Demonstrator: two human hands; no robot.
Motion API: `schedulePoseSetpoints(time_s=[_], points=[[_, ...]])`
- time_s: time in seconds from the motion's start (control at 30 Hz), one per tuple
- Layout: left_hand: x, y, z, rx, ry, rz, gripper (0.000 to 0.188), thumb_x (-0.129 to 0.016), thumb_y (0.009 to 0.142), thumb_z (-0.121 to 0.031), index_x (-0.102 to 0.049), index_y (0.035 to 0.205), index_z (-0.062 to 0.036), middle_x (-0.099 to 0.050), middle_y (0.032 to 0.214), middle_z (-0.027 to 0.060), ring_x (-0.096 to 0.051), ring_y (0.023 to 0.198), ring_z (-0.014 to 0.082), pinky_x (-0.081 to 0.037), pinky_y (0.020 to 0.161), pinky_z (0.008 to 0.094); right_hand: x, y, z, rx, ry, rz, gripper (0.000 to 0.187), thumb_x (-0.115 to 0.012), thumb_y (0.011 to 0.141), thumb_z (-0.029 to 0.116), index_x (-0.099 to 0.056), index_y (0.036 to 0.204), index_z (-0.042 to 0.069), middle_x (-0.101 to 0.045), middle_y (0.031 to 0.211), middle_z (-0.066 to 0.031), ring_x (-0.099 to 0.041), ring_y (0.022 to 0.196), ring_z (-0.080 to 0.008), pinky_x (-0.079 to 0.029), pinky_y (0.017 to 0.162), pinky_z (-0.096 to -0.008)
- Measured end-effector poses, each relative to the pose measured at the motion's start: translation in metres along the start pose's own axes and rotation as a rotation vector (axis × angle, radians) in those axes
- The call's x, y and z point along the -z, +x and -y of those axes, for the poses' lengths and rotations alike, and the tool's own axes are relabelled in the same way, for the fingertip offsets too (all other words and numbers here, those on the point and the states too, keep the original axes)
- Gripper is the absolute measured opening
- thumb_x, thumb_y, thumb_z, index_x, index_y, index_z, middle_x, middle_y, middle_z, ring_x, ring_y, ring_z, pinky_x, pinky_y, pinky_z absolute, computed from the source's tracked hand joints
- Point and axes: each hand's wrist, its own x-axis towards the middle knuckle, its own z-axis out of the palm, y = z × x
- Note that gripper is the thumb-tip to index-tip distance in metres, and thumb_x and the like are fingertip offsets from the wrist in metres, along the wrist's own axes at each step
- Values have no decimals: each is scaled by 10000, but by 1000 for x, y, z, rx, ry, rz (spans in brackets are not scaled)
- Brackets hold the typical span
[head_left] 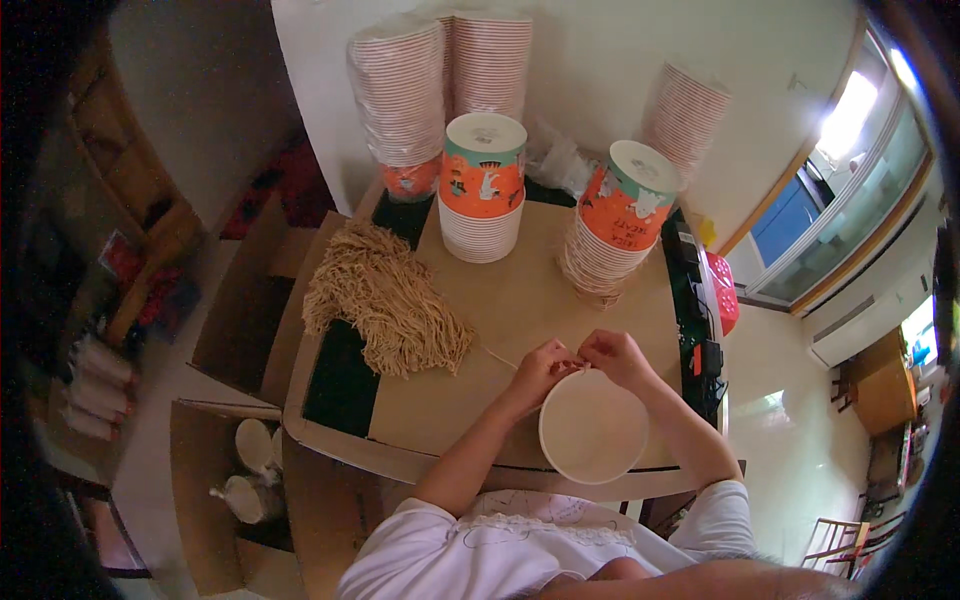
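Observation:
A paper bucket [593,428] with a white inside rests against me at the table's near edge, its open mouth facing up. At the far rim, both my hands meet with fingers pinched. A thin beige cord [497,357] runs toward my left hand [543,374], which is closed on it beside the rim. My right hand [617,358] pinches at the same spot, apparently on the cord; its fingertips partly hide what they hold. To the left lies a large heap of beige cords [390,300].
Two upside-down stacks of orange and green printed paper buckets [484,180] [625,215] stand on the cardboard-covered table [540,310]. Wrapped stacks [398,95] are behind. A power strip [708,357] lines the right edge. An open carton [215,535] holding white buckets sits lower left.

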Motion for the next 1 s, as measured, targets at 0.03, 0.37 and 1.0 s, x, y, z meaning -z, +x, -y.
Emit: schedulePoseSetpoints(time_s=[0.03, 0.37, 1.0], points=[[1, 0, -2, 11, 34, 6, 136, -644, 794, -132, -634, 836, -2, -550, 779, 10, -533, 679, 111, -446, 624, 235, 0, -1, 3, -6, -10, -2, 49, -568, 823, 43, -586, 799, 5, -588, 681, -13, -546, 642, -72, -457, 587, -228], [-3, 0, 15, 480, -828, 127, 98, -533, 842, -161, -580, 861, -78, -582, 762, 14, -545, 664, 83, -455, 607, 219, -2, -10, 12, -40, -42, -23, 69, -560, 823, 46, -583, 787, -8, -595, 705, -23, -547, 643, -86, -459, 593, -232], [10, -5, 1, 644, -888, 67, 175, -577, 835, -227, -626, 871, -62, -604, 759, 16, -564, 650, 103, -468, 595, 237, -24, -34, 45, 480, -587, -296, 42, -621, 743, 89, -602, 771, 65, -582, 761, -75, -570, 716, -271, -467, 621, -371]])
